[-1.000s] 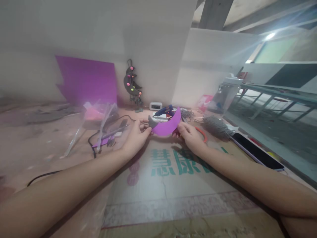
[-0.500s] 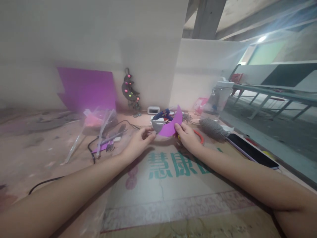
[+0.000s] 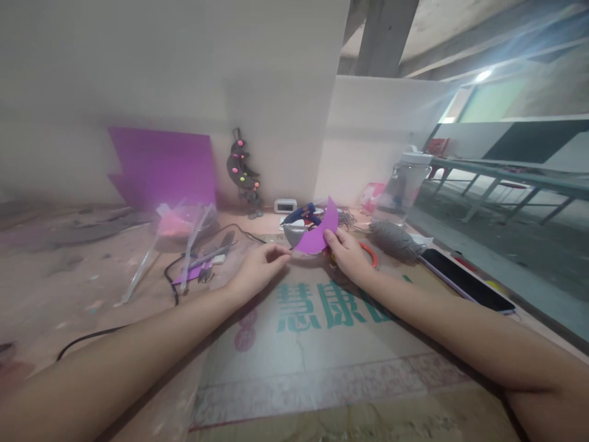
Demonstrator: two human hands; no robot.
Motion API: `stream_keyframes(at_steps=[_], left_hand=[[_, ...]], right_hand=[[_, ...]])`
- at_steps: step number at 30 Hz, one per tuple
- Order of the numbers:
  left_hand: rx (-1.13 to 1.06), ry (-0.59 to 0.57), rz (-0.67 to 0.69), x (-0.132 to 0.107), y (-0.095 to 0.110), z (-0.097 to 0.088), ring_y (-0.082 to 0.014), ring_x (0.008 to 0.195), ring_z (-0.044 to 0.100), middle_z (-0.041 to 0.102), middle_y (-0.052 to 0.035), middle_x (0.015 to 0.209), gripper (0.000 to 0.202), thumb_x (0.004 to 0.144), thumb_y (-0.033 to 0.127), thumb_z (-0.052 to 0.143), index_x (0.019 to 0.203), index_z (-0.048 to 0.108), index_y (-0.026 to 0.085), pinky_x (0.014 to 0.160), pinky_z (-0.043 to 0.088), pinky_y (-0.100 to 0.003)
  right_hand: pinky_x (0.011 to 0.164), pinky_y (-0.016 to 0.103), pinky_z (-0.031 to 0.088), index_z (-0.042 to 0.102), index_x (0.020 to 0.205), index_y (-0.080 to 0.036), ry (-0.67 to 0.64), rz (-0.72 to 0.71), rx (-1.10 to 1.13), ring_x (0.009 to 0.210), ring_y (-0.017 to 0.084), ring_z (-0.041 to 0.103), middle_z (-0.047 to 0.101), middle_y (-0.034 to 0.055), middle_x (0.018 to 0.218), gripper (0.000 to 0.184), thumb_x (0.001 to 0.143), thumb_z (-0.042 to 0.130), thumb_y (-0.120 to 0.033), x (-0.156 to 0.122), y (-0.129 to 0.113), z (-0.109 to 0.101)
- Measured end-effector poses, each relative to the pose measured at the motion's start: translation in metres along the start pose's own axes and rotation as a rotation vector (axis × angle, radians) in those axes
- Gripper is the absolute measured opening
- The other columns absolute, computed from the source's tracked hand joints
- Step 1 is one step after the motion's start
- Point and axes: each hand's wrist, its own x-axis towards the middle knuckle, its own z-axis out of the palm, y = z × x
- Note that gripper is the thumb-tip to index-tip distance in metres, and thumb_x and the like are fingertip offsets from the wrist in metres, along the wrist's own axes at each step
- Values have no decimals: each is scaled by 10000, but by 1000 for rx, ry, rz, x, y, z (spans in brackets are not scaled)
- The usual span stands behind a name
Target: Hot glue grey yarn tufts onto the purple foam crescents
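Observation:
My right hand [image 3: 347,253] grips a purple crescent-shaped cutout [image 3: 317,238] between thumb and fingers, its upper tip pointing up. The crescent's left end is covered in grey, apparently wound yarn [image 3: 293,234]. Just below that end, my left hand [image 3: 263,265] has thumb and forefinger pinched together; what lies between them, if anything, is too small to make out. Behind the crescent lies a blue glue gun [image 3: 301,213]. An orange-handled tool [image 3: 369,255] is partly hidden behind my right hand.
A decorated dark crescent [image 3: 239,169] and a purple sheet [image 3: 170,166] lean on the wall. Grey yarn [image 3: 396,238], a phone [image 3: 467,281] and a clear jar [image 3: 402,190] are at right. Glue sticks [image 3: 138,276] and a black cable [image 3: 87,336] lie left. A printed board [image 3: 294,380] lies beneath my arms.
My left fingers have closed from a looser curl into a pinch, a little below the grey end. My right hand and the crescent have barely moved.

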Motion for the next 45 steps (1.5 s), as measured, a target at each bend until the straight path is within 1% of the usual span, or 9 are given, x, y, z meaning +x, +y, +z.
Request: stream_keyframes(at_steps=[6,14,19,21,26,32,36,39,45], left_hand=[[-43,9,55,2,-3,3,-156,830,589,638,-31,907,143,793,213,554,924,589,168,761,457,-277],[-34,-15,56,-2,0,1,-129,624,505,505,35,655,156,870,228,423,938,559,189,605,397,-237],[-44,31,-29,1,-7,0,-125,533,448,457,54,573,225,870,287,445,1032,572,196,516,317,-223],[-82,16,-25,3,-10,0,-124,572,488,500,44,614,226,858,260,455,1047,557,187,554,356,-224],[-156,31,69,6,-13,3,-144,892,568,595,-33,937,248,765,145,536,1011,555,164,797,430,-258],[-174,107,10,6,-3,1,-164,870,591,618,-46,926,446,819,340,577,1211,483,149,782,447,-279],[-49,7,52,4,2,-2,-174,809,601,659,-31,862,258,818,390,581,920,634,159,736,442,-265],[54,-2,53,3,3,-3,-166,701,578,639,-6,739,251,813,410,579,761,628,169,634,418,-253],[69,-9,27,3,3,-2,-179,717,595,664,-22,775,245,799,405,595,799,644,165,630,429,-262]], right_hand=[[483,236,356,459,694,-201,-15,-28,-21,489,116,462,502,-34,565,366,898,420,-503,1,2,1],[506,237,356,481,711,-196,-19,-51,-59,532,122,470,511,-25,599,356,900,421,-491,0,0,0],[499,239,352,467,696,-201,-19,-50,-64,514,120,463,501,-30,580,355,903,418,-486,-1,-3,0],[500,242,354,465,694,-204,-27,-51,-69,510,123,464,498,-31,568,355,907,412,-483,-1,-2,0],[519,255,366,461,691,-214,-39,-79,-73,543,142,481,503,-26,563,349,911,408,-479,-2,-1,-1],[555,265,383,485,708,-206,-15,-101,-61,582,149,487,525,-12,611,353,914,402,-480,-3,-4,-1],[541,257,383,489,713,-199,-43,-97,-43,569,139,491,525,-14,621,354,910,412,-483,-4,-5,-1],[539,252,391,500,703,-193,-71,-105,-51,567,136,504,535,-11,620,358,906,417,-477,-4,-4,0],[536,259,415,603,805,-170,-198,-87,-72,592,161,557,627,21,679,266,834,532,-425,-7,-3,4]])
